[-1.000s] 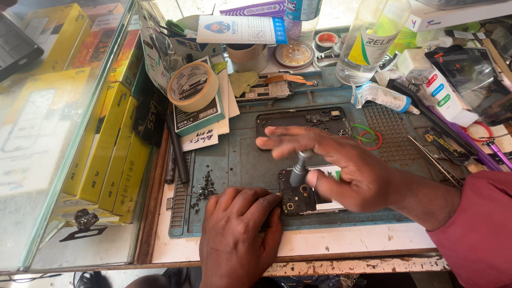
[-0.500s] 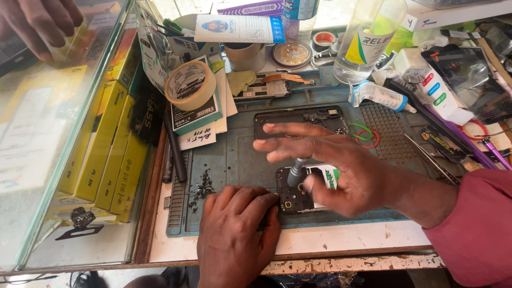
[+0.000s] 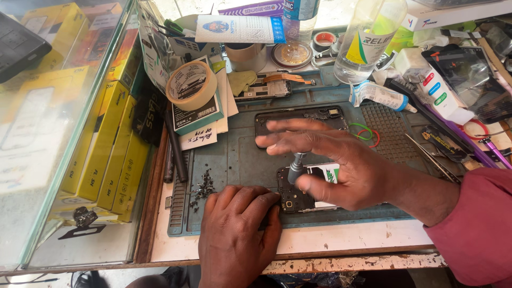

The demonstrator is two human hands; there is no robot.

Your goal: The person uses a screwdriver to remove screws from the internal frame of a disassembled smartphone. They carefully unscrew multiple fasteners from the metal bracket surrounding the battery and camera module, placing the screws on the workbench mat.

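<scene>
the opened phone [image 3: 298, 194] lies face down near the front edge of the blue-grey repair mat [image 3: 234, 160], and everything else is placed from that phone. the left hand [image 3: 240, 234] rests flat at the phone's left end, fingers together and pressing down on its corner, holding it steady rather than pinching anything. the right hand [image 3: 341, 165] arches over the phone from the right, its thumb and one finger pinched on the grey handle of a small screwdriver [image 3: 295, 168] that stands nearly upright with its tip on the phone's back, while the other fingers spread out flat above it. just left of the phone, on the mat, sits a little heap of dark screws [image 3: 202, 186]. behind the phone lies a bare black phone frame [image 3: 298, 114], and right of that two loops, green and red [image 3: 367, 133]. farther behind and to the left stands a roll of tan tape [image 3: 191, 85]; far behind to the right stands a clear plastic bottle [image 3: 368, 40]. tweezers [image 3: 429, 157] lie to the right of the phone.
</scene>
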